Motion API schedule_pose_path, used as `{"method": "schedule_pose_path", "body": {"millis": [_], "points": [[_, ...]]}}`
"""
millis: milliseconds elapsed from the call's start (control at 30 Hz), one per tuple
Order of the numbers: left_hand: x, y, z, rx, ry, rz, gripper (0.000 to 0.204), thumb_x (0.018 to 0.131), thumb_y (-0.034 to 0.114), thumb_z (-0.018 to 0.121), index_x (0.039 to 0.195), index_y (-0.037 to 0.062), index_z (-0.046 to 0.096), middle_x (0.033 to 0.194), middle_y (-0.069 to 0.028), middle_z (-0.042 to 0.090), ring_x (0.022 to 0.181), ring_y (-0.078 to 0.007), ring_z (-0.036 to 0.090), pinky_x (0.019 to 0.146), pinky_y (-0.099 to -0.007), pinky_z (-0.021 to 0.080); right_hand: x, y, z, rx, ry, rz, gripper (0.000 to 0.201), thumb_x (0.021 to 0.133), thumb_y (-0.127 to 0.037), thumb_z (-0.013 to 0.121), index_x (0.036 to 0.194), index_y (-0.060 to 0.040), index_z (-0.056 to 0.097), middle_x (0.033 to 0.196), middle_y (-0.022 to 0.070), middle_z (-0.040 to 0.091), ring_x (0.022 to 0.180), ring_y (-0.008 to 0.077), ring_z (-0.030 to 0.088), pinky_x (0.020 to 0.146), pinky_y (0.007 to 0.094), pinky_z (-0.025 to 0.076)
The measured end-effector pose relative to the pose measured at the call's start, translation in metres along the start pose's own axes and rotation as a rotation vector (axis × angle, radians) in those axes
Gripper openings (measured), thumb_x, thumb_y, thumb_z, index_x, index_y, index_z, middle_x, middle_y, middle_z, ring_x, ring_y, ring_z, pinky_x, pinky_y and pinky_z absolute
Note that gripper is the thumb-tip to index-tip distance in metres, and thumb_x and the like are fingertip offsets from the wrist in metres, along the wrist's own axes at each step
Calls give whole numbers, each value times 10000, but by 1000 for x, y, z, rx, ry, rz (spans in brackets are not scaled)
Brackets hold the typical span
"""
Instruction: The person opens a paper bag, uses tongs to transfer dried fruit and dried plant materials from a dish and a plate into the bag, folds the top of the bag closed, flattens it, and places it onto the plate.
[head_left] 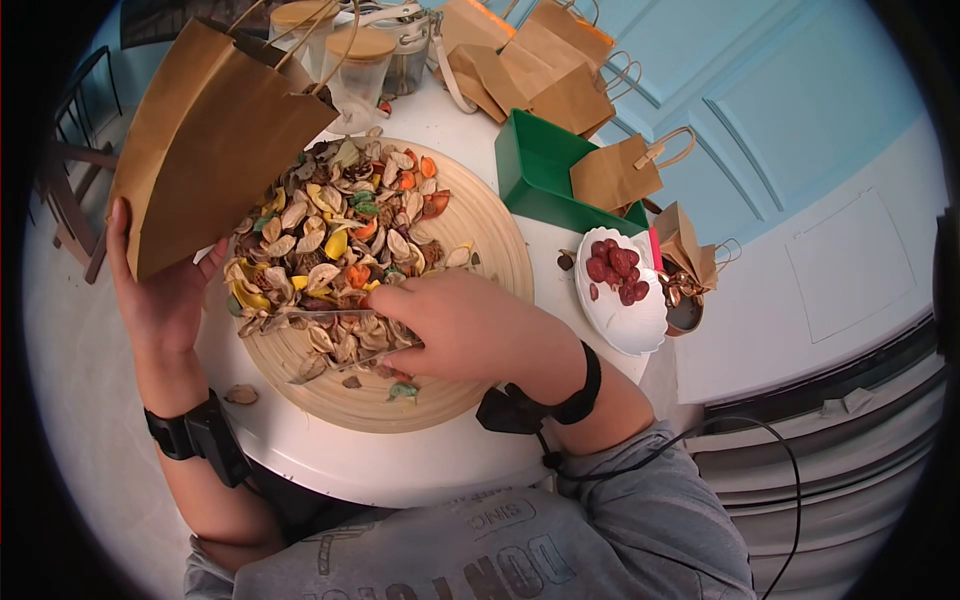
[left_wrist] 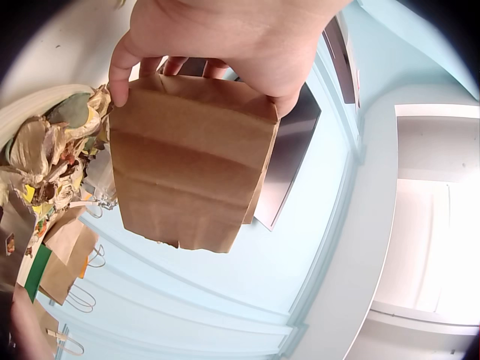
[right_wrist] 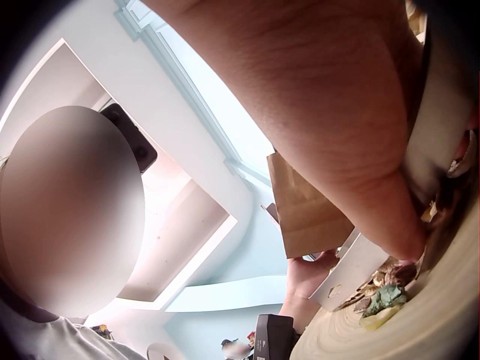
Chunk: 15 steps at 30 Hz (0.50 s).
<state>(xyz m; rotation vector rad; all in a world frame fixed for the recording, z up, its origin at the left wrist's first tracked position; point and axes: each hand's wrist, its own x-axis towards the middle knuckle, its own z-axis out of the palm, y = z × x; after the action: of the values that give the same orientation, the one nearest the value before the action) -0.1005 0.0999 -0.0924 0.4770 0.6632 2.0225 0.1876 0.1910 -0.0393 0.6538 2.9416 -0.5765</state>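
Over the white table [head_left: 300, 465], with its round wooden tray [head_left: 500, 270], both your forearms reach forward. Your left hand [head_left: 165, 300] is raised at the tray's left, fingers and thumb gripping the base end of a big brown paper bag [head_left: 215, 140], which leans so that its handled mouth points up and away from you. Your right hand [head_left: 460, 320] is low over the near right part of the tray, back upward, thumb and fingers pinching a clear scoop [head_left: 310, 370] that sits down among the dried petals [head_left: 330, 240].

Past the tray are several smaller paper bags [head_left: 535, 60] and glass jars [head_left: 360, 75] with wooden lids. A green box [head_left: 535, 190] stands to the right with a small bag in it, and nearer you a white dish [head_left: 620, 325] holds red dates [head_left: 612, 265]. The big brown paper bag blocks your sight of the tray's far left rim. One loose petal [head_left: 241, 394] lies on the table beside your left wrist.

The left wrist view shows a crease across the bag and fingers reaching behind it. The right wrist view shows your thumb against the scoop, a small hole in its flat wall and a green petal [right_wrist: 386, 298] nearby. What the bag contains, you cannot tell.
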Motion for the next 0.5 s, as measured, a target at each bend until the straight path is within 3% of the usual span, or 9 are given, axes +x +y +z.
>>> {"method": "schedule_pose_path", "body": {"millis": [400,500], "points": [[3,1,-10,-8,-6,-9,505,983,504,481,1329,140,527,1283,-44,595,1134,-226,595,883,-430,516,0,0,1,3,20,-5,378,807,-327,729,1008,-65,545,854,158,622,830,382,619,715,482,468],[7,2,-23,-52,-133,-44,511,993,491,468,1358,136,512,1339,-70,563,1218,-234,541,947,-444,486,0,0,0,8,17,-2,381,805,-328,733,1006,-64,544,845,158,620,823,384,618,709,484,464]]}}
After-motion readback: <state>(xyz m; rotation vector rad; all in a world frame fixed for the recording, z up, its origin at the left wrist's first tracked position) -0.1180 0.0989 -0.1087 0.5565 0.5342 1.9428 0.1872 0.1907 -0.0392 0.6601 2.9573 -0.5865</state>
